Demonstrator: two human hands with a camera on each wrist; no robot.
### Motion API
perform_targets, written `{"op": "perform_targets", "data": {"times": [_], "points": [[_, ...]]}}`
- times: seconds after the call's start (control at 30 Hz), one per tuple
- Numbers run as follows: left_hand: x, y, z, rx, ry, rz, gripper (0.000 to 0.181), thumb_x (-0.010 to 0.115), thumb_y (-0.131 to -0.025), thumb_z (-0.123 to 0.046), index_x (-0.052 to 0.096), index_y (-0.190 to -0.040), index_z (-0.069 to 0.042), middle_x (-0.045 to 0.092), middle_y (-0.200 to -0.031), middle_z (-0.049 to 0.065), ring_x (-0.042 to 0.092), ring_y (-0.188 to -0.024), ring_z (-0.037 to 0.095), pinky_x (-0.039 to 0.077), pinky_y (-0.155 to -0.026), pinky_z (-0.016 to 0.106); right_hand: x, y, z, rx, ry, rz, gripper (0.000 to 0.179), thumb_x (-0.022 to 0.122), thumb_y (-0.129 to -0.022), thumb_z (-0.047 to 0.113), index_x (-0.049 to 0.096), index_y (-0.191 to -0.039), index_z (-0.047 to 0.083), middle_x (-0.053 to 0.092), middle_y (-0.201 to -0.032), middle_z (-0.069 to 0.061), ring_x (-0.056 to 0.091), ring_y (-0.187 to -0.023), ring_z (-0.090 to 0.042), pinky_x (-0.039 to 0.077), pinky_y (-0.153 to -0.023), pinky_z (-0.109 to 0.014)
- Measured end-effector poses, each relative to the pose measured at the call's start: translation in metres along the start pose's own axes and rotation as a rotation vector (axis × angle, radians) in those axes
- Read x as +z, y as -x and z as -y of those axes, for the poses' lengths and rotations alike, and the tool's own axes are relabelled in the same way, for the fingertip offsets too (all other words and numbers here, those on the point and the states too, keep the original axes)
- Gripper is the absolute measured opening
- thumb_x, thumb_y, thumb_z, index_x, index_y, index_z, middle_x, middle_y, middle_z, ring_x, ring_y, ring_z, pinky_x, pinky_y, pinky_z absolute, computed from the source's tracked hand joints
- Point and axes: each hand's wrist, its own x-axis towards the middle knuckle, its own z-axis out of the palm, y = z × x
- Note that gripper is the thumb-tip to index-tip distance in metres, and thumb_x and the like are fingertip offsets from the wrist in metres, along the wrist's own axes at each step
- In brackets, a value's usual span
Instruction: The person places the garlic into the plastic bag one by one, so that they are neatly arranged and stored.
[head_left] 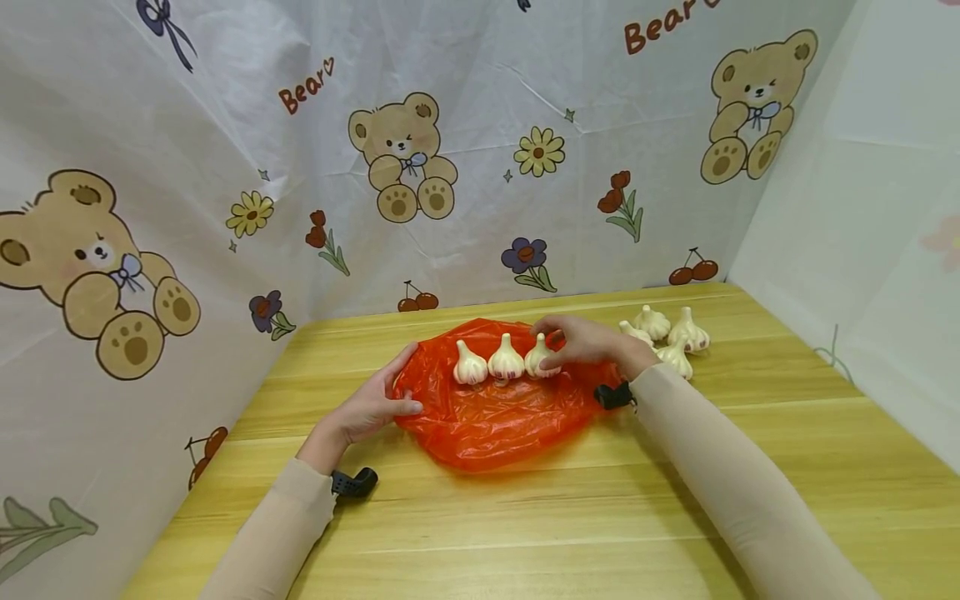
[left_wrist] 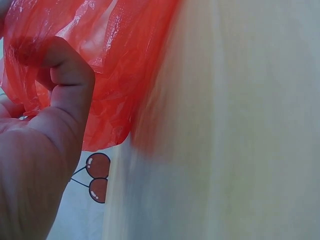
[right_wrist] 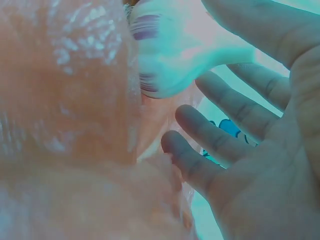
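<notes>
In the head view a crumpled red plastic bag lies on the wooden table, bulging toward the near side. My left hand grips its left edge, thumb in front and fingers at the far side; the left wrist view shows the bent thumb against the red film. Three garlic bulbs stand in a row over the bag: a left one, a middle one and a right one. My right hand holds this right bulb, thumb across its front and fingers behind. Purple streaks mark the bulb in the right wrist view.
A loose group of several more garlic bulbs sits on the table to the right, just past my right wrist. White cloth printed with bears and flowers hangs along the back and left edges. Black wrist straps show on both arms.
</notes>
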Motion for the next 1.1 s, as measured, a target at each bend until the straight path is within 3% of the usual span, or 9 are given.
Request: {"op": "perform_targets", "data": {"times": [0.3,0.4,0.53,0.83,1.1], "points": [[0.000,0.000,0.001,0.000,0.005,0.004,0.113,0.076,-0.088,0.003,0.004,-0.167,-0.032,0.005,-0.174,0.001,0.050,-0.093,0.008,0.052,-0.073,0.014,-0.011,0.010,0.011,-0.026,0.026,0.002,0.060,0.079,-0.092,0.023,0.054,-0.142,0.003,0.057,-0.144,-0.016,0.047,-0.141,-0.044,0.038,-0.118,-0.061],[0.000,0.000,0.001,0.003,0.005,0.009,0.113,0.076,-0.089,0.003,0.003,-0.167,-0.032,0.005,-0.174,0.002,0.050,-0.091,0.008,0.052,-0.073,0.014,-0.015,0.014,0.014,-0.025,0.037,0.002,0.059,0.079,-0.092,0.023,0.054,-0.142,0.005,0.059,-0.143,-0.013,0.048,-0.141,-0.043,0.040,-0.117,-0.060],[0.000,0.000,0.001,0.007,0.006,0.011,0.113,0.076,-0.089,0.003,0.002,-0.167,-0.031,0.004,-0.174,0.003,0.051,-0.094,0.008,0.053,-0.073,0.014,-0.022,0.019,0.017,-0.021,0.054,-0.001,0.059,0.078,-0.093,0.023,0.054,-0.144,0.006,0.060,-0.144,-0.015,0.050,-0.139,-0.043,0.044,-0.114,-0.059],[0.000,0.000,-0.001,0.000,-0.006,0.001,0.112,0.077,-0.089,0.000,0.004,-0.167,-0.034,0.005,-0.174,0.001,0.049,-0.104,0.014,0.053,-0.074,0.015,-0.039,0.033,0.023,-0.033,0.050,-0.008,0.059,0.079,-0.092,0.023,0.054,-0.144,0.008,0.058,-0.146,-0.017,0.046,-0.142,-0.045,0.037,-0.118,-0.063],[0.001,0.000,0.000,0.006,-0.022,0.000,0.111,0.076,-0.089,0.001,0.005,-0.167,-0.033,0.004,-0.174,-0.001,0.048,-0.108,0.014,0.052,-0.074,0.014,-0.048,0.056,0.014,-0.039,0.072,-0.041,0.055,0.077,-0.093,0.023,0.055,-0.142,0.009,0.058,-0.146,-0.019,0.050,-0.139,-0.042,0.040,-0.117,-0.061]]}}
